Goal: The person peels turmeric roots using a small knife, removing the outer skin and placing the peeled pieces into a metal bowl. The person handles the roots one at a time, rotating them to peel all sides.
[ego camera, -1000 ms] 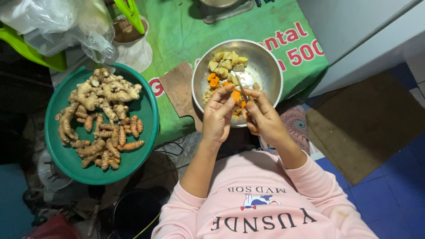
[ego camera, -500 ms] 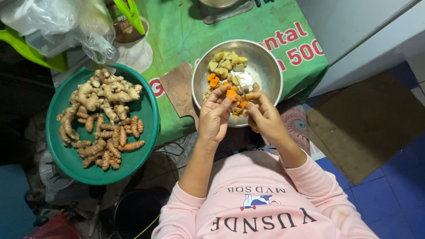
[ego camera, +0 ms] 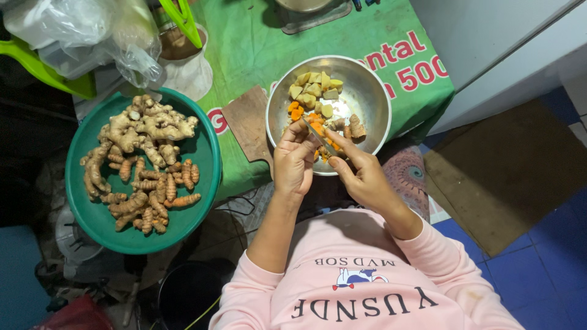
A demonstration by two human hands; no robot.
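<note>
Together left hand [ego camera: 295, 164], right hand [ego camera: 362, 174] curl fingers over steel bowl [ego camera: 367, 91] rim.

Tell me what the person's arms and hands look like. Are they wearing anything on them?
Both arms wear pale pink sweatshirt sleeves, pushed up so the forearms are bare. The left hand and right hand are bare too: no gloves, and I can see no rings, watch or bracelet.
</note>
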